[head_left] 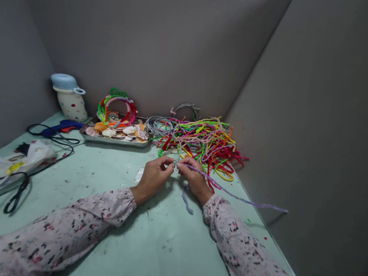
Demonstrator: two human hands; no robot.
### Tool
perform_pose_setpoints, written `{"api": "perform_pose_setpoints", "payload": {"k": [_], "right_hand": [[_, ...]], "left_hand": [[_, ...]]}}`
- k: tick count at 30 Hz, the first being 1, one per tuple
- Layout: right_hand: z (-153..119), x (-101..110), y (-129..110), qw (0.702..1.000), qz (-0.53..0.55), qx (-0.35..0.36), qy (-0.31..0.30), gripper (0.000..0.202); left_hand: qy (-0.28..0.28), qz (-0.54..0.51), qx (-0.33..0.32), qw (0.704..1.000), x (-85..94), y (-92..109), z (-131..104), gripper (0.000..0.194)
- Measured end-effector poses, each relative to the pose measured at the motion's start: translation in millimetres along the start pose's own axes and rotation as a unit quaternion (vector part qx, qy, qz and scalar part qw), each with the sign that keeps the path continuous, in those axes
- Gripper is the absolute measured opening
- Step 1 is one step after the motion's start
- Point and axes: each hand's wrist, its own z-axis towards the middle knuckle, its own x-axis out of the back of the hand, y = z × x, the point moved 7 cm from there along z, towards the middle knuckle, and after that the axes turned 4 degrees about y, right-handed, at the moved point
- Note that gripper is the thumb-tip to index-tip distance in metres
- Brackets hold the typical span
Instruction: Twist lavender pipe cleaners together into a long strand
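Your right hand (195, 179) pinches the purple strand (240, 197), its long axis trailing rightward from those fingers; your left hand (155, 175), fingertips together just beside, seems to grip the pale strand (179, 151) between.

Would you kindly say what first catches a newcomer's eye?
Probably the bright heap of pipe cleaners at the back right. In front, close together, are the left hand and right hand, a purple pipe cleaner extending from the latter. Left of the heap, seashells lie in a metal tray.
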Motion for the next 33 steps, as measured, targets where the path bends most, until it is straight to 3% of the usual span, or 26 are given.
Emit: {"api": "perform_pose_setpoints", "payload": {"k": [33], "right_hand": [[1.4, 1.1, 9.1, 1.000, -0.002, -0.017, 0.005, 0.014]], "left_hand": [[0.005, 0.068, -0.091, 0.994, -0.1, 2.1, 1.9, 0.019]]}}
